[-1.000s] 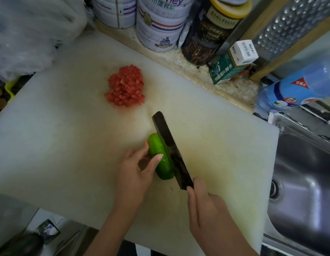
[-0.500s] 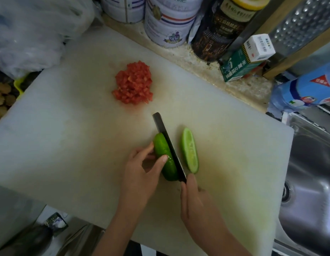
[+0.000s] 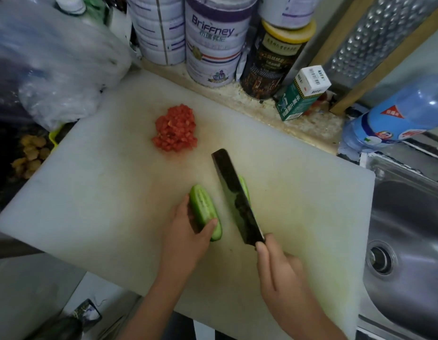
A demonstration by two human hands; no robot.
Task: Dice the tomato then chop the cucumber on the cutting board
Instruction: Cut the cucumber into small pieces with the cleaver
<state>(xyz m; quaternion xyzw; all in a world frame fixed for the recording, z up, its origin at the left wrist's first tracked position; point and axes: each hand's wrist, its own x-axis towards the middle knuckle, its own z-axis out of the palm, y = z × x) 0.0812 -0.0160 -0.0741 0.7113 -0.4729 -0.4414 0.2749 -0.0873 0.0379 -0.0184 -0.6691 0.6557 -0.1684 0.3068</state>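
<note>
Cucumber's now split lengthwise: left hand [image 3: 186, 231] has tipped one half [image 3: 205, 212] cut-face up, right hand [image 3: 284, 273] grips the cleaver [image 3: 235, 197] over the other half [image 3: 245, 190], so chopping's next.

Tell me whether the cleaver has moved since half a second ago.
Yes. The cleaver has shifted right, off the left cucumber half and over the right half, judged against the diced tomato.
</note>
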